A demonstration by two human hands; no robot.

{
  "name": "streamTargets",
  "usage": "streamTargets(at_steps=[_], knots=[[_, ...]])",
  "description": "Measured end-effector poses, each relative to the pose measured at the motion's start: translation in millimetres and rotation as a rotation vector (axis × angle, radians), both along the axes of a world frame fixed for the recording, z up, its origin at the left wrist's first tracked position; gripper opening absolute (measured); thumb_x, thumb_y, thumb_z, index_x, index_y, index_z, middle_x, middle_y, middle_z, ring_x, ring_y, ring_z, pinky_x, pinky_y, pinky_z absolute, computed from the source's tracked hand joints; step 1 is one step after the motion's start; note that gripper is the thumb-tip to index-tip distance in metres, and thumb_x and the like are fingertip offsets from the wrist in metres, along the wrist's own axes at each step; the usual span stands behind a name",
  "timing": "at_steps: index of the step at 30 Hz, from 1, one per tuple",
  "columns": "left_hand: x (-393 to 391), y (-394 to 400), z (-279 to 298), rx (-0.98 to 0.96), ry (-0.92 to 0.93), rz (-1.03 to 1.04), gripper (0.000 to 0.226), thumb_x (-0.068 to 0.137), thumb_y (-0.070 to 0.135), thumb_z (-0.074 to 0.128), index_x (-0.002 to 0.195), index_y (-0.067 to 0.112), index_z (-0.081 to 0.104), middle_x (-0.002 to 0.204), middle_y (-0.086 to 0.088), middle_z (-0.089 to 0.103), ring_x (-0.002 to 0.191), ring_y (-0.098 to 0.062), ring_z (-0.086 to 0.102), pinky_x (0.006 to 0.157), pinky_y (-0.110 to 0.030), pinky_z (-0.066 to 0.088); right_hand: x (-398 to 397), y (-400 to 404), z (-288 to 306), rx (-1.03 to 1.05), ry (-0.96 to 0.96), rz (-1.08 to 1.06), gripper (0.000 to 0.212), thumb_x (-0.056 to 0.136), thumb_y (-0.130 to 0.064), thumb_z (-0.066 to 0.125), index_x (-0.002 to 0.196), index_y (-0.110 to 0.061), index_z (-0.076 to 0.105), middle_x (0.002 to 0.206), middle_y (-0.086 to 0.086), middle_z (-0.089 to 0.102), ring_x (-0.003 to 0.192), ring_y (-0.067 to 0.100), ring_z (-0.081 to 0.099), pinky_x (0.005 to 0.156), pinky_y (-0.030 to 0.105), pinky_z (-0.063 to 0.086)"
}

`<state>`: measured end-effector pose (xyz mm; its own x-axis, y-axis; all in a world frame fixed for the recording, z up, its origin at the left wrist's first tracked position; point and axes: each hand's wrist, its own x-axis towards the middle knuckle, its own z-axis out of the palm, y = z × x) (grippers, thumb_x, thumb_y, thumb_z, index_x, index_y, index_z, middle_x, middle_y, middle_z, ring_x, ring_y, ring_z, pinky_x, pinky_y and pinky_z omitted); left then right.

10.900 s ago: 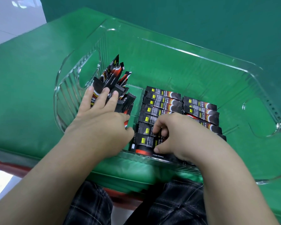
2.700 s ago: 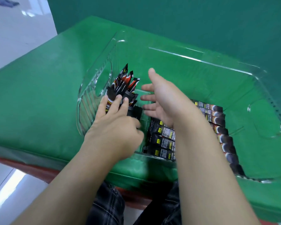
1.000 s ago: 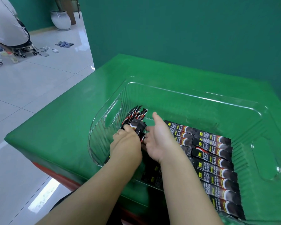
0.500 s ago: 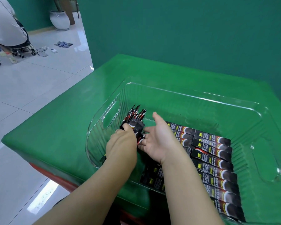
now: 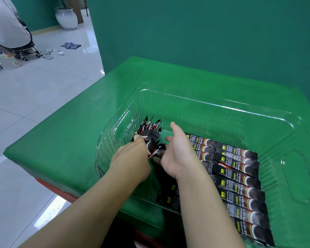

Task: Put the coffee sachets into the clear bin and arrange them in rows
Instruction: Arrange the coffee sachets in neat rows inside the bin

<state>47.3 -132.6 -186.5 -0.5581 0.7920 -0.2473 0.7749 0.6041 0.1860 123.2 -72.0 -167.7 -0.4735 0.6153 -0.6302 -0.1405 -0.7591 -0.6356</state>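
While my left hand (image 5: 132, 159) grips a loose bundle of coffee sachets (image 5: 150, 135) at the left end of the clear bin (image 5: 213, 104), its fingers are curled round the lower part of the bundle, and the upper ends fan out and point up toward the handle cutout in the bin's wall. My right hand (image 5: 175, 154) is just beside the bundle, palm turned to it, fingers mostly straight and a little spread; the lower fingertips are close to one dark sachet, but I cannot tell if they pinch it. On the bin floor, to the right of my hands, two rows of sachets (image 5: 238, 176) lie flat side by side, partly hidden under my right forearm. The bin stands on a green table (image 5: 70, 131). Far left, on the tiled floor (image 5: 25, 95), stands a white vase (image 5: 66, 18).
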Motion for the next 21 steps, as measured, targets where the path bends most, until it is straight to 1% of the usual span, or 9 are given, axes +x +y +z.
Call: streamTargets(at_steps=[3,6,9,11,13,15,17,19,21], knots=[[0.7,1.2,-0.7,-0.015,-0.016,-0.001,0.062,0.084,0.004,0.053,0.138,0.004,0.022,0.077,-0.002,0.042,0.081,-0.027,0.047,0.066,-0.035,0.037,-4.4,1.4,-4.1,-0.055,0.085,-0.022,0.06,0.096,-0.046,0.041,0.145,-0.013,0.027,0.138,0.014,0.046,0.113,0.03,0.057,0.098,0.045,0.044],[6.1,-1.5,-6.5,0.0,-0.005,-0.006,0.051,0.088,0.012,0.059,0.129,0.005,0.028,0.098,-0.007,0.053,0.079,-0.025,0.043,0.065,-0.034,0.035,-4.8,1.3,-4.0,-0.081,0.145,-0.044,0.06,0.097,-0.042,0.042,0.143,-0.005,0.028,0.131,0.019,0.05,0.113,0.032,0.058,0.093,0.043,0.049],[6.2,-1.1,-8.9,-0.013,-0.004,0.009,0.046,0.089,0.018,0.064,0.119,0.008,0.031,0.104,-0.008,0.054,0.078,-0.024,0.044,0.064,-0.033,0.035,-3.5,0.1,-1.9,-0.057,0.096,-0.023,0.058,0.098,-0.041,0.04,0.142,-0.004,0.03,0.137,0.018,0.045,0.114,0.03,0.057,0.083,0.039,0.049],[5.6,1.6,-8.4,-0.02,0.003,0.01,0.048,0.088,0.007,0.06,0.124,0.006,0.03,0.107,-0.011,0.055,0.079,-0.025,0.046,0.064,-0.032,0.036,-4.5,-1.0,-0.6,-0.029,0.06,-0.008,0.06,0.098,-0.041,0.04,0.145,-0.006,0.027,0.146,0.016,0.036,0.117,0.026,0.055,0.081,0.036,0.048],[6.0,2.5,-8.3,-0.018,0.016,0.002,0.055,0.086,0.0,0.055,0.132,0.003,0.026,0.113,-0.014,0.056,0.086,-0.028,0.053,0.066,-0.032,0.037,-6.8,-3.1,1.7,0.038,-0.02,0.026,0.057,0.098,-0.04,0.041,0.143,-0.007,0.032,0.14,0.011,0.042,0.104,0.019,0.059,0.087,0.033,0.044],[7.0,2.5,-9.4,-0.019,0.032,-0.015,0.057,0.086,-0.001,0.054,0.135,0.002,0.025,0.119,-0.015,0.056,0.101,-0.03,0.058,0.068,-0.032,0.037,-8.0,-0.3,1.8,0.17,-0.188,0.073,0.045,0.097,-0.037,0.045,0.127,-0.005,0.047,0.108,0.004,0.054,0.084,0.011,0.058,0.094,0.033,0.039],[7.3,1.4,-10.0,-0.015,0.026,-0.029,0.054,0.086,-0.002,0.052,0.133,0.002,0.027,0.12,-0.016,0.055,0.105,-0.031,0.059,0.069,-0.032,0.037,-9.9,8.1,-0.3,0.343,-0.405,0.119,0.044,0.092,-0.037,0.052,0.113,0.002,0.05,0.095,0.005,0.056,0.091,0.021,0.06,0.1,0.039,0.039],[6.3,1.2,-10.0,-0.005,0.018,-0.043,0.052,0.085,-0.002,0.053,0.13,0.002,0.029,0.119,-0.017,0.055,0.104,-0.032,0.059,0.068,-0.033,0.037,-16.4,16.9,2.8,0.467,-0.553,0.194,0.045,0.088,-0.035,0.056,0.112,0.003,0.05,0.101,0.011,0.059,0.092,0.023,0.058,0.097,0.042,0.042],[5.4,0.8,-9.3,0.005,0.002,-0.04,0.051,0.085,-0.002,0.054,0.13,0.002,0.03,0.12,-0.016,0.055,0.105,-0.032,0.059,0.068,-0.033,0.037,-28.2,26.5,7.1,0.518,-0.62,0.298,0.03,0.088,-0.03,0.058,0.095,-0.001,0.052,0.086,0.009,0.059,0.08,0.02,0.057,0.086,0.04,0.049]])
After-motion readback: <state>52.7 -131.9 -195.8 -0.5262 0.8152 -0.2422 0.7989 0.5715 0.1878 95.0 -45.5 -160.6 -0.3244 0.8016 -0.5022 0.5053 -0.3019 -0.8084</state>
